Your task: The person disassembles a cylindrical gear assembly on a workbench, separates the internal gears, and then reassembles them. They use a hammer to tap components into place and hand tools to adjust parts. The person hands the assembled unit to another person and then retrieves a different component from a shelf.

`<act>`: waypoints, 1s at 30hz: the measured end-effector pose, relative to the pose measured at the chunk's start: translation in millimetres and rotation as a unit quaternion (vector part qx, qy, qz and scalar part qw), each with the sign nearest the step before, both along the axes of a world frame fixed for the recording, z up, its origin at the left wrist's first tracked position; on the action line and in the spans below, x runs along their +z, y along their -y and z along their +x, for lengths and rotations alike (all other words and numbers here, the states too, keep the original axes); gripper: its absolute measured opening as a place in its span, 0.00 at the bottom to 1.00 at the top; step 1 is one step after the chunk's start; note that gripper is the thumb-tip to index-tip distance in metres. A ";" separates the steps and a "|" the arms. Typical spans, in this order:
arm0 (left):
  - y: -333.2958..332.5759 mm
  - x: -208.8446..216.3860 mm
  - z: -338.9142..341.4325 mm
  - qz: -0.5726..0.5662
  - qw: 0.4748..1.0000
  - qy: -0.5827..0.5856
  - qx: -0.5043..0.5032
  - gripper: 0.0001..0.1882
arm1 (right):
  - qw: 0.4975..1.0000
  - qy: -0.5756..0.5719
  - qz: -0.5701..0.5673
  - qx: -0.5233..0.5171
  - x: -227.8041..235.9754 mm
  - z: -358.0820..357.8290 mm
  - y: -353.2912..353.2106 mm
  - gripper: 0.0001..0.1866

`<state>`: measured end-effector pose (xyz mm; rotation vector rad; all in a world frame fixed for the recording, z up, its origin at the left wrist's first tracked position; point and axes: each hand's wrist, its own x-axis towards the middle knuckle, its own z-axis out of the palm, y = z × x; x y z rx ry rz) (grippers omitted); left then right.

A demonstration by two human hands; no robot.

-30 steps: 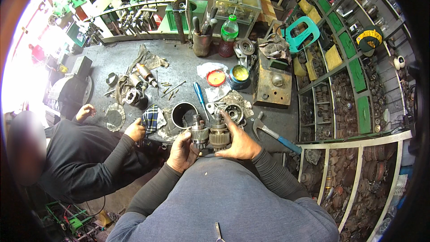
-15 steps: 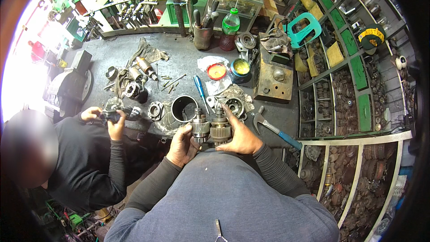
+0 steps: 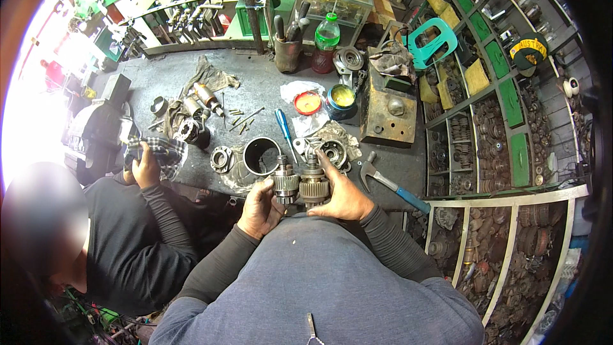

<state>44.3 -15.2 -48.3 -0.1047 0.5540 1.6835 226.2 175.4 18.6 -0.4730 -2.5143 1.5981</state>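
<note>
Side by side over the near edge of the bench, I hold two metal starter drive gears upright. My left hand (image 3: 260, 209) is closed on the smaller left drive gear (image 3: 285, 184), its fingers round the lower left side. The wider right drive gear (image 3: 314, 190) is gripped by my right hand (image 3: 345, 195), thumb at its base and index finger stretched up along its side. The two gears sit almost touching. Just beyond them are an open metal cylinder housing (image 3: 261, 156) and a round end housing (image 3: 333, 153) on a rag.
A blue screwdriver (image 3: 283, 125), a grease tub (image 3: 342, 101) and a blue-handled hammer (image 3: 396, 186) lie around my hands. A bottle (image 3: 326, 41) and a metal block (image 3: 391, 112) stand farther back. At left, a co-worker (image 3: 140, 236) handles a checkered cloth (image 3: 167, 156). Parts shelves (image 3: 498, 193) line the right.
My hands and both drive gears stay almost still. The co-worker's hands have moved left and away from the bench's near edge, and a checkered cloth now shows in them.
</note>
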 end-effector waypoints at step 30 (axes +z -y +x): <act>-7.3 2.5 -0.9 0.019 1.000 -0.014 0.013 0.28 | 1.000 0.017 -0.014 0.017 -2.9 -4.1 -11.9 0.79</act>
